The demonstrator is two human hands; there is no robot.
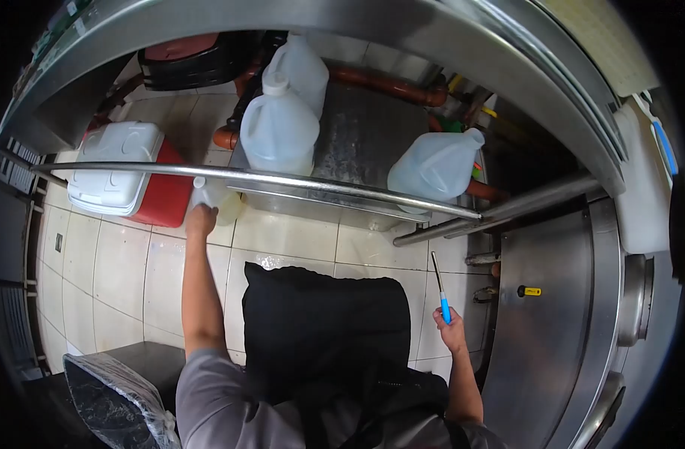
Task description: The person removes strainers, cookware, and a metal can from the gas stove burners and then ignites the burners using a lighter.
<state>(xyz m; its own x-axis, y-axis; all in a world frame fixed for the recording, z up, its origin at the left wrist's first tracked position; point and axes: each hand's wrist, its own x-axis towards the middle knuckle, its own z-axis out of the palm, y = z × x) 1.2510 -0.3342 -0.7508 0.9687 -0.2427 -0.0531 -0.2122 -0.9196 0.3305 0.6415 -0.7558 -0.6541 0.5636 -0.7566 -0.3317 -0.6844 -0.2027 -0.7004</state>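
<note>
over tiles (286,233), right hand (453,334) grips blue handle (445,309)

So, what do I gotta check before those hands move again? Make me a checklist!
1. Right hand holding the blue-handled tool: ok.
2. Tool's tip away from the left hand: ok, it's well off to the other side.
3. Left hand at the small jug beside the red cooler: ok.
4. Left fingers' grip closed around that jug: cannot tell, they're too small and blurry.
5. Open way straight up: probably not ok, the thin metal rail looks in the way.
</note>
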